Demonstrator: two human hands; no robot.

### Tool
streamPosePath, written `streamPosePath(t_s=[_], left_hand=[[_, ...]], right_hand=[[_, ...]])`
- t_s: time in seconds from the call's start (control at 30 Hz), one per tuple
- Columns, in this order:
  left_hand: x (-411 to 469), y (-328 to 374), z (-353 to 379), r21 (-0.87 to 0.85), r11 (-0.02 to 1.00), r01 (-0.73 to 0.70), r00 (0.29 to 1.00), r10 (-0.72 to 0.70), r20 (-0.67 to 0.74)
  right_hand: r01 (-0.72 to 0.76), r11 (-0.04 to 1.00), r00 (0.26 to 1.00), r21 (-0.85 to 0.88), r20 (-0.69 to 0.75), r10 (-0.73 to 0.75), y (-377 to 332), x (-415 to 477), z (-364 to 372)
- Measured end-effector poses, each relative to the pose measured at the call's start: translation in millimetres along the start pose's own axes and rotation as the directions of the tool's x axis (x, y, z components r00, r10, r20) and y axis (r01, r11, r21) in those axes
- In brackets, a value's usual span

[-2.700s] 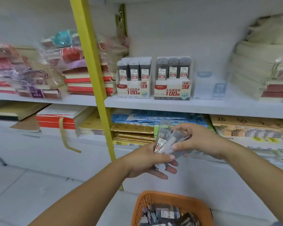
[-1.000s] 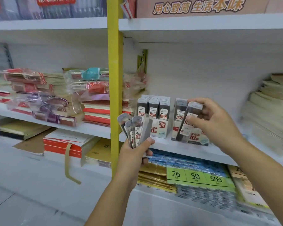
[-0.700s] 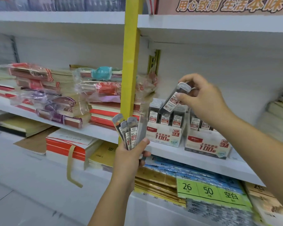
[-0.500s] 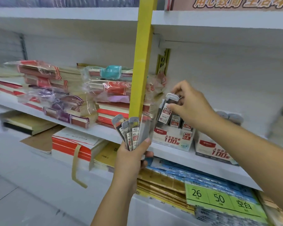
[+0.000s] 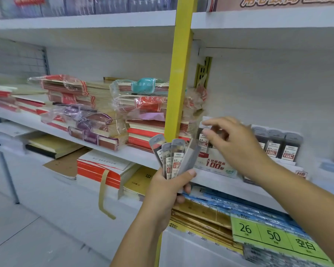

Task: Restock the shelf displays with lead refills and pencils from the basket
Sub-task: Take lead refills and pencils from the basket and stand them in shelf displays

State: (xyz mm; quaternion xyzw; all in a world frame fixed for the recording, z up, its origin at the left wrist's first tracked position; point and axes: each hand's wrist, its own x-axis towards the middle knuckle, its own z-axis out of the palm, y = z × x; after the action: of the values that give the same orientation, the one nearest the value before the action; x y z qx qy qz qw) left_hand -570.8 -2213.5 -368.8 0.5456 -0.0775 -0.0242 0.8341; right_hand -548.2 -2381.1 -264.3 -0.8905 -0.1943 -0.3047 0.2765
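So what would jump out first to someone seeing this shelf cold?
The yellow post cutting down the middle, and right before it the left hand gripping a fan of refill packs. Just right of that, the right hand pinches the top of a single pack at the display box on the middle shelf.

White metal shelves (image 5: 85, 22) run in tiers across a pale back panel (image 5: 268, 83). A yellow upright post (image 5: 178, 74) divides them, with a brass-coloured slotted bracket (image 5: 202, 72) just behind it. At far left a grey upright (image 5: 5, 170) stands below a wire grid panel (image 5: 15, 58). Pale floor tiles (image 5: 27, 243) lie beneath, evenly lit.
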Motion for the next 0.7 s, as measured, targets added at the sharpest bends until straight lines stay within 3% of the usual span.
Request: streamPosePath(t_s=[0.1,0.23,0.3,0.4,0.57,0.7], left_hand=[[-3.9,-1.0,5.7,0.103,0.995,0.005,0.999,-0.009,0.043],[-9.9,-4.8,11.4,0.182,0.983,0.001,0.995,-0.020,0.099],[-12.2,-5.9,13.0,0.168,0.986,0.009,0.988,-0.035,0.153],[-15.2,-6.9,14.5,-0.008,0.997,0.082,0.973,-0.078,0.215],[-14.7,-8.2,14.5,-0.140,0.989,0.052,0.995,-0.039,0.090],[-12.8,-5.2,11.7,-0.101,0.994,-0.030,0.999,0.033,0.032]], right_hand=[[-0.194,0.931,0.964,0.308,0.236,0.123,-13.0,-24.4,6.7],[-0.286,0.854,0.952,0.435,0.233,0.199,-10.6,-39.3,4.8],[-0.315,0.840,0.941,0.442,0.258,0.217,-3.2,-45.8,-0.4],[-0.321,0.829,0.943,0.459,0.235,0.235,8.8,-54.2,-10.2],[-0.370,0.795,0.924,0.481,0.276,0.263,19.6,-67.6,-23.8],[-0.313,0.901,0.905,0.299,0.381,0.188,17.7,-73.5,-24.6]])
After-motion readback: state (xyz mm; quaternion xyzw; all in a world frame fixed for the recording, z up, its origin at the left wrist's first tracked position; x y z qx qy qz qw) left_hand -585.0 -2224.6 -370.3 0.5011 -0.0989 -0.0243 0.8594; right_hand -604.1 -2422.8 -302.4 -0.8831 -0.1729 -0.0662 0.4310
